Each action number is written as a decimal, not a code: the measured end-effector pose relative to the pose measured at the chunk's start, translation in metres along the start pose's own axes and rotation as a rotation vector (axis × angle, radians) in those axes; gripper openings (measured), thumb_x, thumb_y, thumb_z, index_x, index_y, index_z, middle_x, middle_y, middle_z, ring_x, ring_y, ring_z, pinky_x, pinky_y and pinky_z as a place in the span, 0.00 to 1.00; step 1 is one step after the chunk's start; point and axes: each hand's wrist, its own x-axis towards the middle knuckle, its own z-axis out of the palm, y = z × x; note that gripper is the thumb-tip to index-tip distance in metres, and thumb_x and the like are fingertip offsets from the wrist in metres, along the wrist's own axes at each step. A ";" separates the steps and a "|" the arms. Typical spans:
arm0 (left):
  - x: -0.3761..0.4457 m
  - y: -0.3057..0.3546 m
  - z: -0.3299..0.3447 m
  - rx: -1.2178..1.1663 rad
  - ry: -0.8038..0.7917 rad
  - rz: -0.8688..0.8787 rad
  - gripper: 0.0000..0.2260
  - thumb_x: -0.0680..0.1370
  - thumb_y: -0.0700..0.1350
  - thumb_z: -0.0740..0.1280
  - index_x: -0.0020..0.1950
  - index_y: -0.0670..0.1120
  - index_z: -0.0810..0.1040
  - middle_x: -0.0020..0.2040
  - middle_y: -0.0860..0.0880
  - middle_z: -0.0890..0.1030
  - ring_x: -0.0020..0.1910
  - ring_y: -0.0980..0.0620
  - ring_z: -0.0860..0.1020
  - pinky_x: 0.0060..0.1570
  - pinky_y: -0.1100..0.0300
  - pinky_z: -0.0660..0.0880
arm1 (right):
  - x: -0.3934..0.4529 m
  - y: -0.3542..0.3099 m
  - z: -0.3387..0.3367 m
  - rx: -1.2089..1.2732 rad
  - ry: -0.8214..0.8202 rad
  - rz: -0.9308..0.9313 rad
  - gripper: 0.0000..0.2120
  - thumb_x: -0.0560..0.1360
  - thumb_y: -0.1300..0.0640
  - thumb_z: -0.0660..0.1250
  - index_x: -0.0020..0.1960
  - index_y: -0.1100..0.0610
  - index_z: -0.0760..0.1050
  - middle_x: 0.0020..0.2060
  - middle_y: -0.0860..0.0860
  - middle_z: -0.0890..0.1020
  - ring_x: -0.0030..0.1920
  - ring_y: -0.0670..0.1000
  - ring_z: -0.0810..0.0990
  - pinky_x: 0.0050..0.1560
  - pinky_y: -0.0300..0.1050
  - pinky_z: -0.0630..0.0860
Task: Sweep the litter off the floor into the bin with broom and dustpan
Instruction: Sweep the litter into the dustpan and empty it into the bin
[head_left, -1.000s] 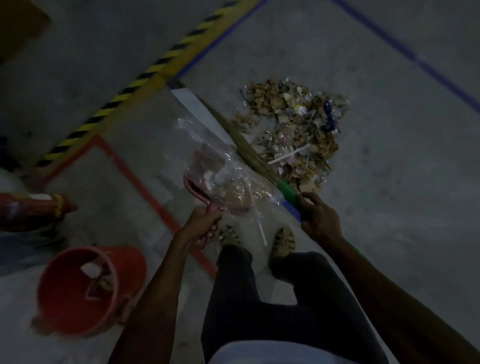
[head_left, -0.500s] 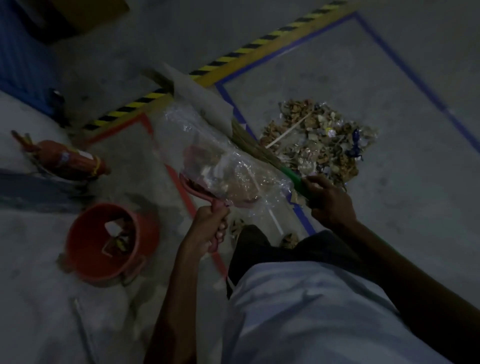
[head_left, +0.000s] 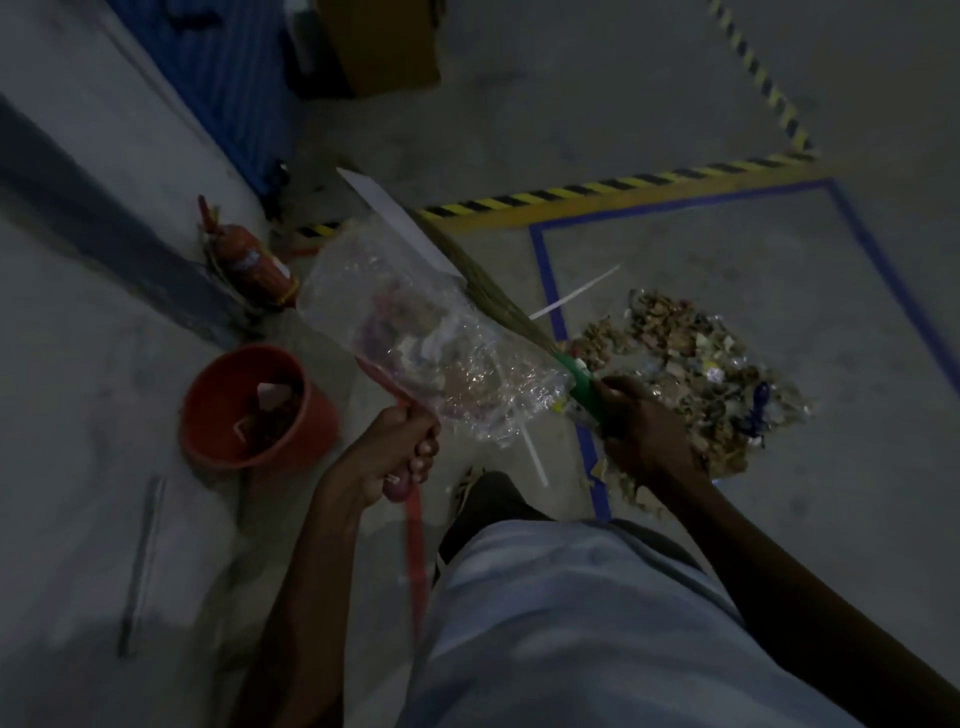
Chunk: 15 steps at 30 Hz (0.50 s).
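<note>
Carrying a loaded dustpan above the floor at centre frame, you grip its red handle in your left hand, fingers curled tight around it. A crinkled clear plastic sheet lies heaped across the pan with scraps beneath it, and a white card sticks out past its far edge toward the upper middle of the frame. Your right hand grips the broom at its green collar, fingers wrapped round it, the bristles lying against the load as if to pin it down.

The red bin stands at left of centre, near the pan but not under it, already holding some scraps. The main litter pile remains on the floor at right, inside the blue tape lines.

The risk now lies in the plastic: it is light and springy and overhangs the pan, so a quick swing toward the bin could slide it off and drag scraps with it. Lifting the broom away too early would likely free the card and sheet. The bin's mouth looks scarcely wider than the load, so tipping from too far out could spill litter beside it, near the fire extinguisher.
</note>
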 end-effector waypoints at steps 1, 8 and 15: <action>-0.006 -0.005 0.001 -0.022 0.017 -0.001 0.12 0.84 0.44 0.58 0.42 0.44 0.71 0.28 0.50 0.68 0.22 0.55 0.64 0.22 0.66 0.63 | -0.001 -0.004 -0.002 0.004 -0.008 -0.021 0.31 0.68 0.56 0.70 0.72 0.56 0.72 0.67 0.55 0.75 0.49 0.63 0.82 0.44 0.51 0.80; -0.046 -0.036 -0.015 -0.145 0.141 -0.039 0.12 0.83 0.49 0.62 0.41 0.46 0.72 0.29 0.50 0.68 0.23 0.55 0.64 0.25 0.63 0.62 | 0.011 -0.039 0.004 0.008 -0.125 -0.161 0.30 0.69 0.61 0.74 0.70 0.59 0.73 0.67 0.58 0.76 0.55 0.64 0.80 0.46 0.49 0.76; -0.052 -0.074 -0.073 -0.317 0.245 -0.086 0.13 0.84 0.48 0.60 0.41 0.45 0.71 0.28 0.51 0.68 0.21 0.56 0.64 0.21 0.66 0.61 | 0.051 -0.096 0.039 -0.092 -0.270 -0.291 0.29 0.72 0.55 0.71 0.72 0.55 0.72 0.70 0.52 0.72 0.55 0.61 0.80 0.48 0.49 0.77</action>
